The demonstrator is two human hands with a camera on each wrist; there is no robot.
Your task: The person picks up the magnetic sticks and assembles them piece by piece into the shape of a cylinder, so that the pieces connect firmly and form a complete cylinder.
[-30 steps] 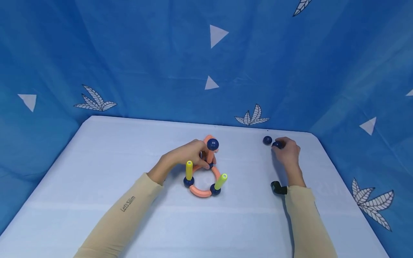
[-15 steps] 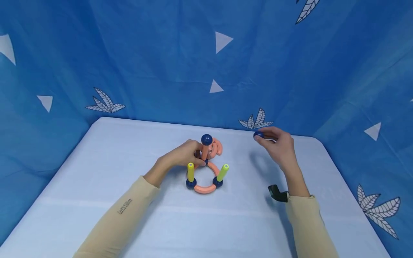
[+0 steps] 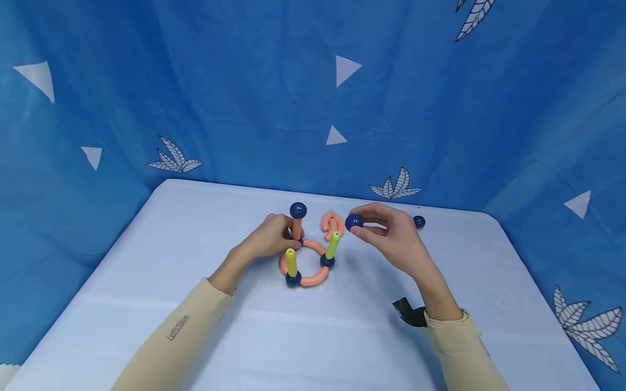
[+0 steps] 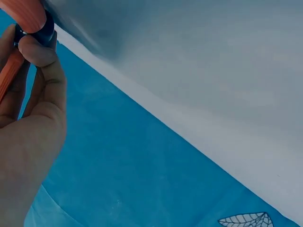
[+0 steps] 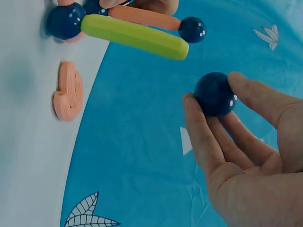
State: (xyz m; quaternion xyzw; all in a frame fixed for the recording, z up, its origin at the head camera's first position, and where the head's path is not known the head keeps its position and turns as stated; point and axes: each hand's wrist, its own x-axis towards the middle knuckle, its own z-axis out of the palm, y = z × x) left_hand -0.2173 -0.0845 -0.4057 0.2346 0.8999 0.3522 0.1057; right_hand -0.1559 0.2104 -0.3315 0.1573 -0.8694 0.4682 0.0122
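A ring of curved orange magnetic pieces (image 3: pixel 315 279) joined by dark blue balls lies mid-table. From it rise a yellow rod (image 3: pixel 291 263), a lime rod (image 3: pixel 333 245) and an orange rod (image 3: pixel 296 229) topped by a dark blue ball (image 3: pixel 298 210). At the orange rod's foot, my left hand (image 3: pixel 266 237) pinches the ring's back joint ball (image 4: pixel 46 30) between thumb and fingers. My right hand (image 3: pixel 393 239) holds a loose dark blue ball (image 5: pixel 215 93) in its fingertips, raised right of the ring and apart from every rod.
Several spare curved orange pieces (image 3: pixel 332 224) lie together behind the ring. Another dark blue ball (image 3: pixel 419 221) rests near the back right, beyond my right hand. A blue curtain (image 3: pixel 269 108) hangs behind the white table (image 3: pixel 303 336). A dark strap-like piece (image 3: pixel 409 313) juts from my right wrist.
My right hand has lifted one ball off the table at the back right and carried it left towards the ring. My left hand has shifted the ring leftward and turned it, uncovering the spare orange pieces.
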